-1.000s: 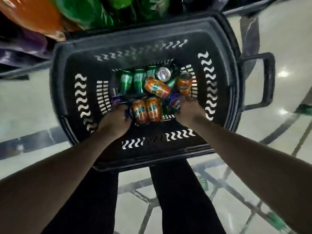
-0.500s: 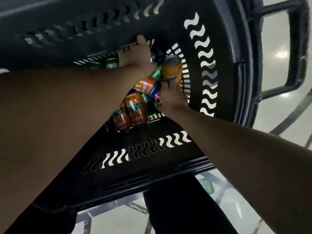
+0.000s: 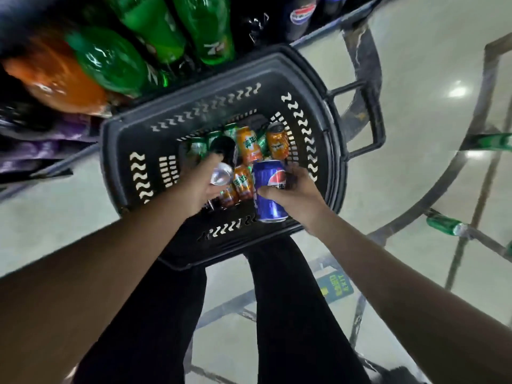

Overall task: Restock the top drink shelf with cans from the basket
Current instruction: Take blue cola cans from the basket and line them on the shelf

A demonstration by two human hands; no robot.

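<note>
Both hands in the basket, one can in each.

Right hand point(image 3: 297, 196) gripped a blue cola can point(image 3: 269, 189), fingers curled round it, held above the near edge of the black basket point(image 3: 133, 139) on the floor. Left hand point(image 3: 199, 187) was closed round a can with a silver end point(image 3: 221, 174); its colour could not be read. Orange cans point(image 3: 249, 145) and green cans point(image 3: 198, 148) lay loose inside the basket. Large green bottles point(image 3: 205, 26) stood on the shelf just behind it.

Cans point(image 3: 250, 145) in the basket point(image 3: 119, 151) — bottles point(image 3: 155, 26) behind it, legs point(image 3: 291, 314) before.
</note>
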